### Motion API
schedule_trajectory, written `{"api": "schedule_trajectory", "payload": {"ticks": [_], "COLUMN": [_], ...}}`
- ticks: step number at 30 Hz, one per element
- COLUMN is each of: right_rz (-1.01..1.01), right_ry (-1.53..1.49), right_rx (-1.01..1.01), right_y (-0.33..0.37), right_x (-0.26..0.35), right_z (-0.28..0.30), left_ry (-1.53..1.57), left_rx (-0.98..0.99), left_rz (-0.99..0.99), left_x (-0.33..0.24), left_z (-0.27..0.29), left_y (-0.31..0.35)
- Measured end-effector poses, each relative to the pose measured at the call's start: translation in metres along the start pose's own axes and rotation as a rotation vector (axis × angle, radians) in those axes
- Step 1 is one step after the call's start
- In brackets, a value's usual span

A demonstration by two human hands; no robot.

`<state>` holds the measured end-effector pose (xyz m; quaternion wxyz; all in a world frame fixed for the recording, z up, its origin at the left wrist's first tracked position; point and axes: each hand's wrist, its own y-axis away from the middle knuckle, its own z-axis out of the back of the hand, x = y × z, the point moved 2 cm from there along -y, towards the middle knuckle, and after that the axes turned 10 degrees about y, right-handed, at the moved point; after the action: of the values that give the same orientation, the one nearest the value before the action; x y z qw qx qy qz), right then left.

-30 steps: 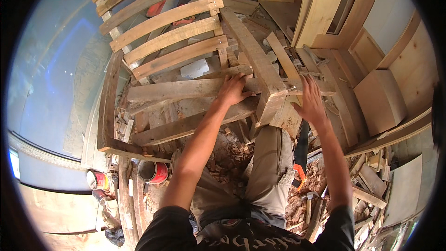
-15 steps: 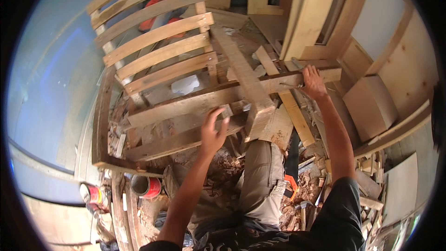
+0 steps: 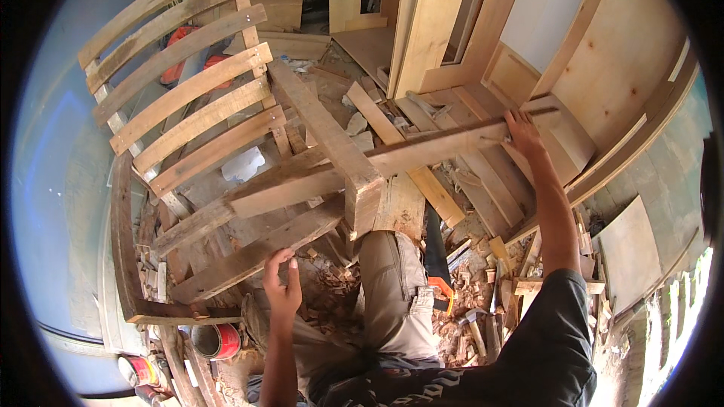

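My right hand (image 3: 524,134) grips a long wooden plank (image 3: 437,147) close to its right end, fingers over the top edge. A nail (image 3: 494,139) appears to stick out of the plank beside that hand. The plank runs left under a thick wooden post (image 3: 324,124) and across a slatted wooden frame. My left hand (image 3: 282,286) is empty, with thumb and fingers curved apart, just in front of the frame's lower rail (image 3: 256,252). Behind the plank's left end lies another rail (image 3: 200,226).
Curved slats (image 3: 196,68) form the frame's backrest at the left. Red-labelled cans (image 3: 217,341) stand at lower left. Wood scraps and shavings cover the floor, with a hammer (image 3: 475,328) and an orange-handled saw (image 3: 440,290) beside my leg. Wooden panels (image 3: 603,68) stand at right.
My right hand has drawn the plank rightward across the frame, uncovering the rail behind it. My left hand has dropped back from the frame, toward me. The view has turned right.
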<state>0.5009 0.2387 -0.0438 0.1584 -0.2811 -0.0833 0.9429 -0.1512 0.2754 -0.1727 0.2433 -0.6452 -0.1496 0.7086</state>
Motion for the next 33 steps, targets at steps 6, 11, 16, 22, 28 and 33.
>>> {"api": "schedule_trajectory", "payload": {"ticks": [6,11,16,22,28,33], "right_rz": [0.109,0.208,0.138,0.197,0.166,0.2], "right_ry": [-0.376,-0.337,-0.301,-0.167,0.102,0.307], "right_rx": [0.335,0.352,0.596,0.213,-0.203,-0.33], "right_y": [0.066,0.064,0.02,-0.049,-0.1,-0.132], "right_x": [-0.003,-0.014,-0.026,-0.117,-0.189,-0.167], "right_z": [-0.059,-0.068,-0.053,-0.017,0.117,0.219], "left_ry": [0.322,0.41,0.044,-0.854,-0.965,-0.963], "left_rx": [-0.007,0.001,0.061,0.233,0.279,0.272], "left_rz": [0.175,0.252,0.081,-0.211,-0.079,-0.055], "left_x": [0.014,0.019,0.024,0.045,0.042,0.047], "left_z": [0.029,0.042,0.043,-0.008,-0.022,-0.017], "left_y": [0.008,-0.021,-0.046,-0.053,-0.054,-0.055]}}
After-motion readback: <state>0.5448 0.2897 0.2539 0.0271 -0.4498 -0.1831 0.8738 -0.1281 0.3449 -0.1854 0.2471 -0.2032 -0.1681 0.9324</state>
